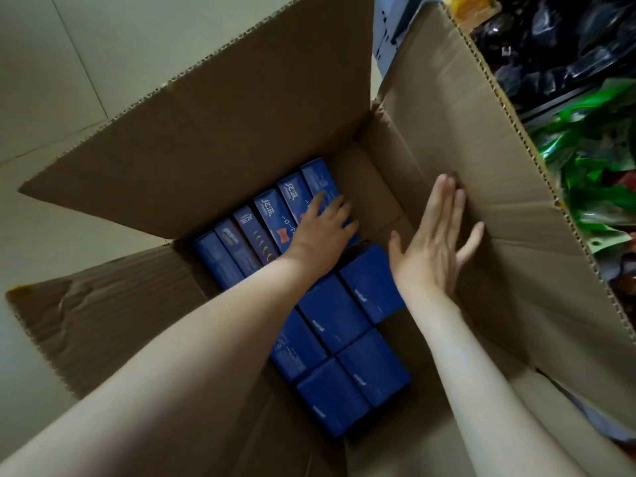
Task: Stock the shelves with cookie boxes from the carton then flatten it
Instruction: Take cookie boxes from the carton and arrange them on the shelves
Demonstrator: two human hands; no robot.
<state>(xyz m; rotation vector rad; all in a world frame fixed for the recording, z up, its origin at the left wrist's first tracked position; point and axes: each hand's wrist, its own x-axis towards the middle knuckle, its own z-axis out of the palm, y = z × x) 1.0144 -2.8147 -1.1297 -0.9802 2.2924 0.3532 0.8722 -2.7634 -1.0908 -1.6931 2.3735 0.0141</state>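
An open brown carton point(213, 139) stands on the floor below me, all flaps spread. Inside lie several blue cookie boxes point(330, 315), one row standing on edge at the far left, others lying flat nearer me. My left hand point(321, 228) reaches down into the carton, its fingers curled over the far boxes of the standing row point(272, 210). My right hand point(435, 242) is flat with straight fingers, pressing against the inside of the carton's right wall point(499, 215). Bare cardboard bottom shows at the far right corner.
Pale floor tiles point(51, 80) lie to the left and behind the carton. On the right, shelves hold dark and green snack bags point(585, 149) close to the carton's right flap.
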